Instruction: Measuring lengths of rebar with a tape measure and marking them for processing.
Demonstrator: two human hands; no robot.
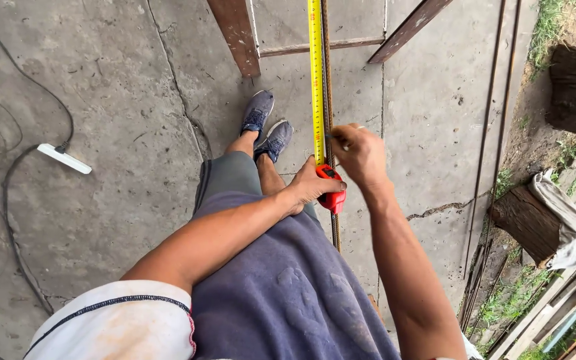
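Two hands meet over a thin steel rod [329, 73] that runs near to far down the middle of the scene, above a cracked concrete floor [115, 100]. The left hand [313, 187] is clenched around a red tape measure case [333, 195], fingers wrapped over its top, holding it just left of the rod. From the case a yellow tape blade [315, 73] stretches straight away to the far edge, its long axis parallel to the rod and lying just beside it on the left. The right hand [360, 155] is closed with its fingertips pinched on a small dark marker or pencil, too small to identify, its tip at the rod just beyond the case. Both hands are almost touching; the right sits slightly farther and directly over the rod. Rusty frame bars [238, 33] cross the far end, and an extension socket [65, 159] lies well to the left.
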